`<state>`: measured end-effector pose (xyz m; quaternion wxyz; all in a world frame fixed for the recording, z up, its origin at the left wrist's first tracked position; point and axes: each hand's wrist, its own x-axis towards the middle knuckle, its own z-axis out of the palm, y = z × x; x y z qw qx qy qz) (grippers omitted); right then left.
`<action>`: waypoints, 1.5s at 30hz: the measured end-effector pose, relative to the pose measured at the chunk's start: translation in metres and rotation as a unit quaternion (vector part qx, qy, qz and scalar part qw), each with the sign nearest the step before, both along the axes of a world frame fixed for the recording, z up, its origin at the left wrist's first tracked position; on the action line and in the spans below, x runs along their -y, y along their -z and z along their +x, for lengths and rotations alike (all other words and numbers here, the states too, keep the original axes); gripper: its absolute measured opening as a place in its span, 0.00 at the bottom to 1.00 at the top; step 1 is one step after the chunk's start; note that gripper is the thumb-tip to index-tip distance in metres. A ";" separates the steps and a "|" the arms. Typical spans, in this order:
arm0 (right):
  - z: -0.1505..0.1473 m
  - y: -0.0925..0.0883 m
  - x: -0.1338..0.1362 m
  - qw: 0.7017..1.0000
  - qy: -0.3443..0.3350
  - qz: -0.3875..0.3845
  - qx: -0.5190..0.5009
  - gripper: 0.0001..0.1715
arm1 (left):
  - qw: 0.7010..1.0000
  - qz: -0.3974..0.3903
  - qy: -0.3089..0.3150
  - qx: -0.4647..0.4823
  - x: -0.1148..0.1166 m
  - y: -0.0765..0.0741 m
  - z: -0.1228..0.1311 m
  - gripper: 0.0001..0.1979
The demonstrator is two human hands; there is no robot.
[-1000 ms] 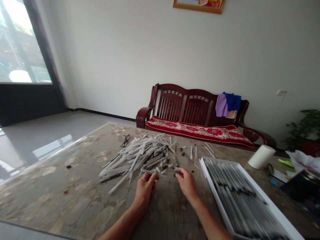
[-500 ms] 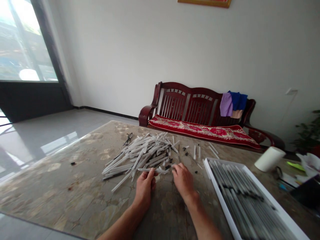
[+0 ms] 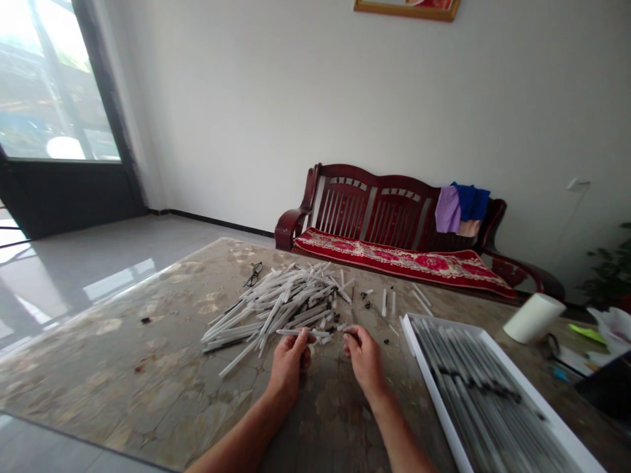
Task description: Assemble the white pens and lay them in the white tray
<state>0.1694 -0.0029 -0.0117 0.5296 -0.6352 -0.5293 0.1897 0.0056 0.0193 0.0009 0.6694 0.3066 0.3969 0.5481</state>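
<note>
My left hand (image 3: 288, 364) pinches a white pen tube (image 3: 300, 333) that lies level, pointing left and right, just in front of a heap of white pen tubes (image 3: 276, 305) on the marble-patterned table (image 3: 123, 368). My right hand (image 3: 365, 358) is closed in a pinch around a small dark piece (image 3: 351, 335) close to the tube's right end. Small black caps (image 3: 367, 299) lie scattered behind both hands.
A white tray (image 3: 411, 328) full of assembled pens sits at the right. Beyond it stand a white roll (image 3: 532, 317) and some clutter at the table's right edge. Glasses (image 3: 253, 272) lie behind the heap. A wooden bench (image 3: 394, 223) stands past the table.
My right hand drew back slightly from the scattered pieces with a small dark part pinched in it. My left hand kept hold of the white tube. The camera view shifted a little.
</note>
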 end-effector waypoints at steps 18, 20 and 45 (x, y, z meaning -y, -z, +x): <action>-0.027 -0.015 0.005 0.960 -0.044 0.040 -0.274 0.17 | 1.000 -0.001 0.009 0.025 -0.005 -0.001 0.002 0.23; -0.029 -0.016 0.005 0.955 -0.046 0.036 -0.291 0.18 | 0.999 -0.001 0.009 0.031 -0.005 -0.001 0.001 0.23; -0.032 -0.007 -0.001 0.970 -0.006 0.042 -0.241 0.18 | 0.999 0.014 0.043 -0.013 -0.004 -0.002 0.000 0.24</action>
